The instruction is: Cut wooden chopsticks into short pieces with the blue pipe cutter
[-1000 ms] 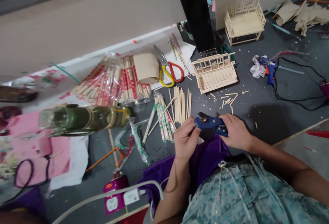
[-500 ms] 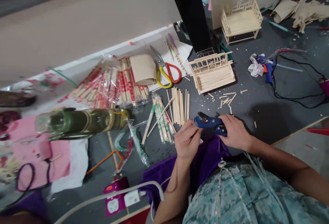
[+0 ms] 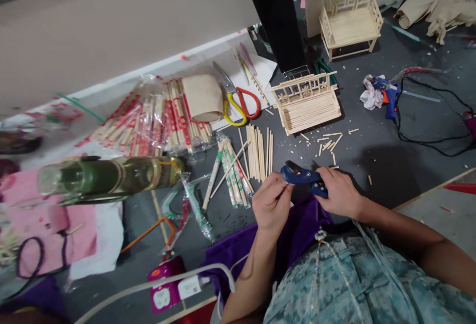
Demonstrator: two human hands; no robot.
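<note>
My right hand [image 3: 342, 192] is wrapped round the handles of a blue hand cutter [image 3: 303, 174], whose dark blade points left. Close against the cutter's jaw, my left hand [image 3: 272, 200] is closed in a pinch; whatever lies between its fingers is too small or hidden to make out. Just beyond the hands stands a small bench-like model [image 3: 308, 111] of thin wooden sticks with a railed back. Short cut stick pieces [image 3: 330, 143] lie scattered in front of it. A row of longer bare sticks [image 3: 258, 150] lies beyond my left hand, beside green-and-white wrapped chopsticks [image 3: 234, 175].
A finished-looking stick bench [image 3: 351, 24] stands at the back right, near a blue glue gun [image 3: 390, 98] with a trailing cord. A phone [image 3: 277, 22] leans on a stand. Scissors [image 3: 240, 101], red-wrapped chopsticks [image 3: 148, 121], a green bottle [image 3: 111, 178] and a purple power adapter [image 3: 165, 284] lie leftward.
Both hands and the cutter keep almost the same pose. The view has shifted slightly, so the items on the left appear a little further left.
</note>
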